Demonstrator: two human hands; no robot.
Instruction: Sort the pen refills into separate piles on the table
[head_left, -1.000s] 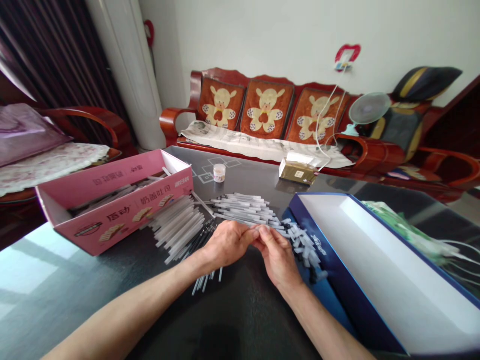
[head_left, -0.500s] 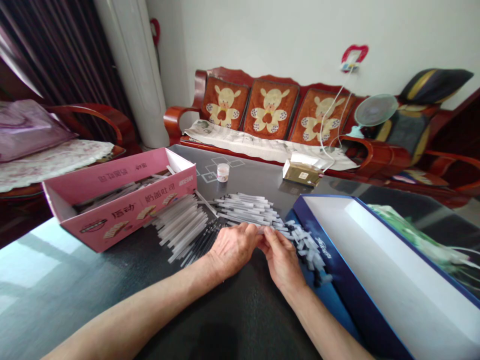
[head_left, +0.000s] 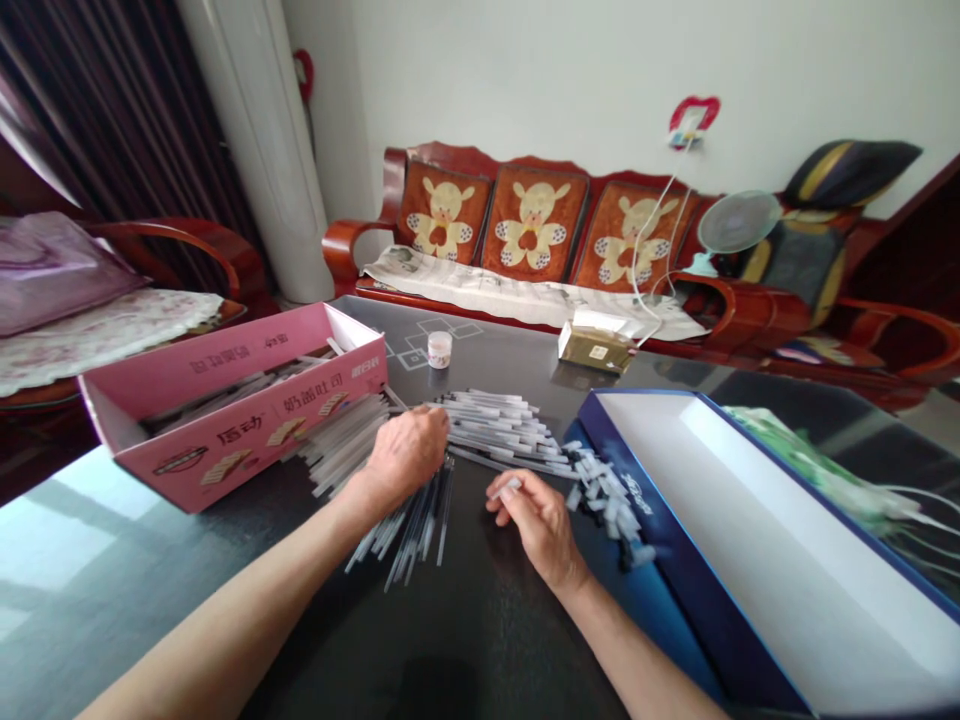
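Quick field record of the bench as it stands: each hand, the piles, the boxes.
left hand: on the pile of assembled pens, fingers curled; hold unclear
right hand: pinching a small white cap
loose caps: heaped just right of the right hand
clear tubes: stacked beside the pink box
dark refills: fanned out below the left hand
blue box: open, white inside, on the right
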